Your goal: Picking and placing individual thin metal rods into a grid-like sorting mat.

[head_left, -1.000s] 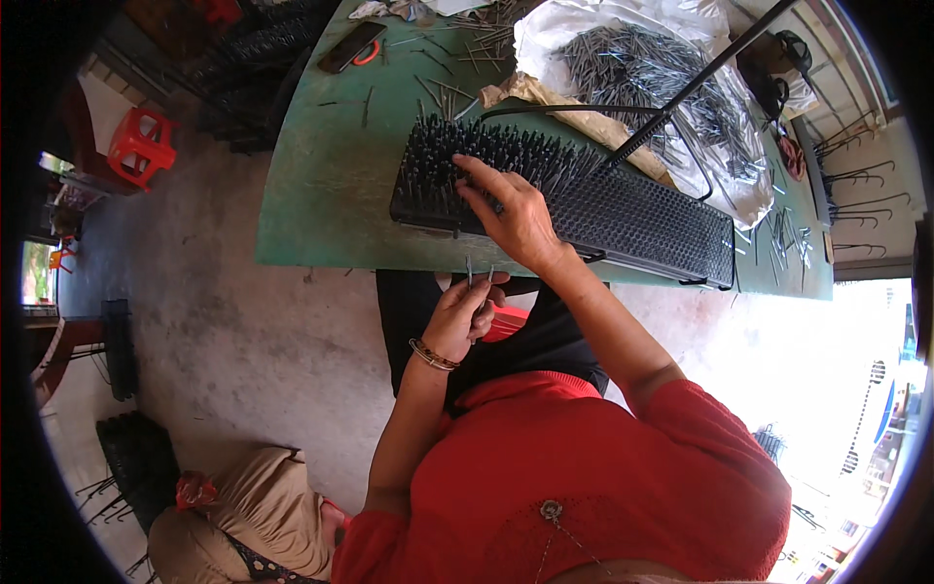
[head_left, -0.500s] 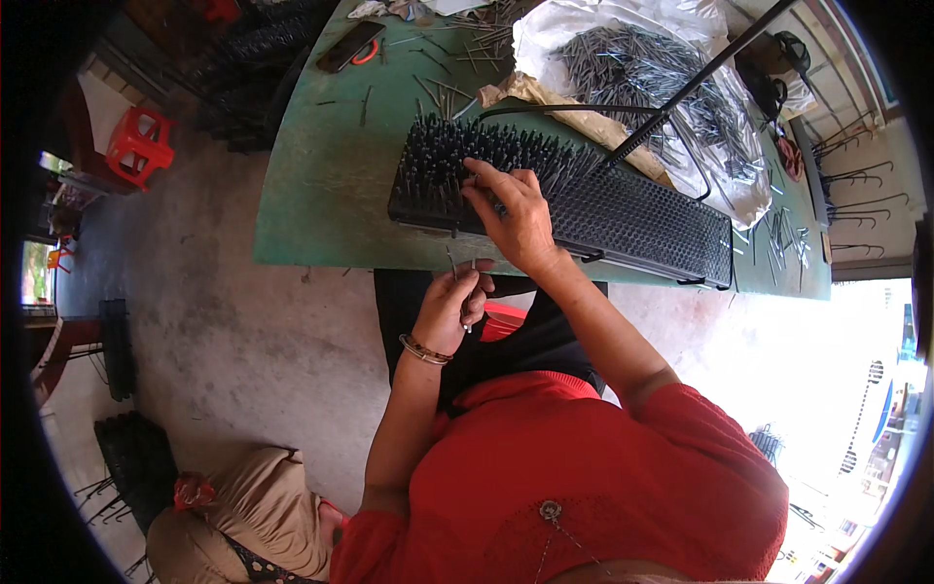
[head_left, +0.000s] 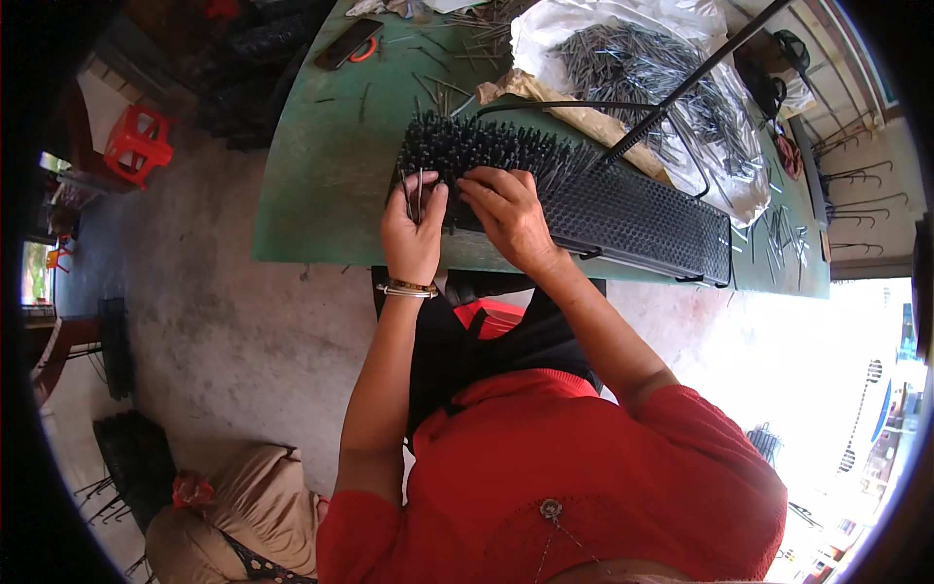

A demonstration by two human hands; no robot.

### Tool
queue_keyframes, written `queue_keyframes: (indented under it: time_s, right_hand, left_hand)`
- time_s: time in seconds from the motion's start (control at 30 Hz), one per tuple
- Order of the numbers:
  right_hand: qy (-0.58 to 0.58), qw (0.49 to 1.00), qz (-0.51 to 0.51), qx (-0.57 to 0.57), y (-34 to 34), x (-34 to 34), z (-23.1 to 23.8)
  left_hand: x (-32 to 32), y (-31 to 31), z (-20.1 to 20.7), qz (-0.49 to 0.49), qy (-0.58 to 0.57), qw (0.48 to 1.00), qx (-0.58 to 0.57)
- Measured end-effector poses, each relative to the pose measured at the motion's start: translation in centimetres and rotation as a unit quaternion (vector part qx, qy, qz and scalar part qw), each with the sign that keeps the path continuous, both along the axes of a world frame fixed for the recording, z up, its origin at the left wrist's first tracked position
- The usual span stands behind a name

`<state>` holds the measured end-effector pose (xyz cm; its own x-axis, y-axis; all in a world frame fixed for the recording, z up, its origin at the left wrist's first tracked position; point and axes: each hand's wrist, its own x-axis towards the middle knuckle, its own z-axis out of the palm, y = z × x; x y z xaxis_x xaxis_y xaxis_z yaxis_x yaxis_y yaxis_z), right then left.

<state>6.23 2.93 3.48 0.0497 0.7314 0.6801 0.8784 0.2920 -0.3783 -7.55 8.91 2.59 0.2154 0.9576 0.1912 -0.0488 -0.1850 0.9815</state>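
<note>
A long black rack [head_left: 652,222] with a grid of small holes lies along the near edge of the green table. Thin dark metal rods [head_left: 486,141] stand upright and packed in its left part; the holes toward the right end hold none. My left hand [head_left: 413,238] is at the rack's left front corner, closed on a few thin metal rods [head_left: 420,198] that stick up between thumb and fingers. Close beside it, my right hand [head_left: 514,219] reaches over the front edge with fingertips pinched together among the standing rods. What those fingertips hold, if anything, is hidden.
Behind the rack, a heap of loose rods [head_left: 637,78] lies on a white sack [head_left: 540,39]. A black metal bar [head_left: 725,56] slants above the rack. A phone [head_left: 348,44] and an orange-handled tool [head_left: 364,50] lie back left. A person in brown [head_left: 258,511] is at lower left.
My left hand has risen from below the table edge to the rack's left front, carrying its rods. My right hand stays at nearly the same spot, its fingers lower and closer together.
</note>
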Motion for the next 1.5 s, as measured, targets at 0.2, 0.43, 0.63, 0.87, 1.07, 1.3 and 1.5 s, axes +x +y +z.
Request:
queue_keyframes:
  time_s: [0.2,0.43,0.63,0.87,1.07,1.3,1.5]
  right_hand:
    - [0.039,0.999,0.01,0.027,-0.4,0.3,0.7]
    - [0.116,0.993,-0.026,0.015,-1.9,0.6,1.3]
    - [0.206,0.978,0.015,-0.025,-2.7,0.3,2.3]
    - [0.42,0.816,0.176,-0.355,-4.4,0.1,2.5]
    - [0.566,0.682,0.21,-0.414,-6.0,1.3,2.0]
    - [0.505,0.811,0.138,-0.261,-4.9,2.1,3.2]
    - [0.389,0.915,0.024,-0.104,-1.5,2.9,3.0]
  left_hand:
    - [0.6,0.7,-0.3,-0.02,0.038,0.998,0.037]
    - [0.4,0.9,-0.2,-0.002,0.107,0.987,0.12]
    - [-1.9,-3.7,1.8,-0.141,-0.115,0.925,-0.333]
    - [-2.9,-6.9,0.8,-0.328,-0.195,0.816,-0.434]
    - [-2.8,-7.6,-0.8,-0.43,-0.156,0.785,-0.417]
    - [-2.3,-7.5,-1.0,-0.373,-0.075,0.842,-0.381]
    - [-2.5,-7.5,-1.1,-0.338,-0.059,0.859,-0.381]
